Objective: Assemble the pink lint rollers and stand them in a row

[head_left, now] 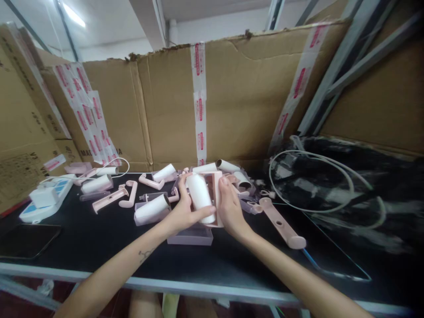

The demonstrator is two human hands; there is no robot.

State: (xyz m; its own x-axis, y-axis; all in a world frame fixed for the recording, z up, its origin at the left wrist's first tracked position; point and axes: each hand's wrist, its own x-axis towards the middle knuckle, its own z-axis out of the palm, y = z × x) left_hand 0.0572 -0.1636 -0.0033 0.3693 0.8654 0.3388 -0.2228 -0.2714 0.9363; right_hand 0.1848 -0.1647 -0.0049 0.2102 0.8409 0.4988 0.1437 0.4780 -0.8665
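Both hands hold one lint roller above the black table [99, 247]. My left hand [183, 213] wraps around the white roll [200, 194] from the left, fingers under its lower end. My right hand [229, 207] grips the pink frame [217, 187] on the roll's right side. Just below the hands lies a clear plastic cover [191, 237]. A loose pink handle [281, 224] lies to the right of my right hand.
Several white rolls [153, 207] and pink handles [109, 198] are scattered at the back left. A white power strip [46, 198] and a dark phone [28, 240] sit at far left. Black plastic with a white hoop [308, 181] fills the right. Cardboard boxes [238, 97] stand behind.
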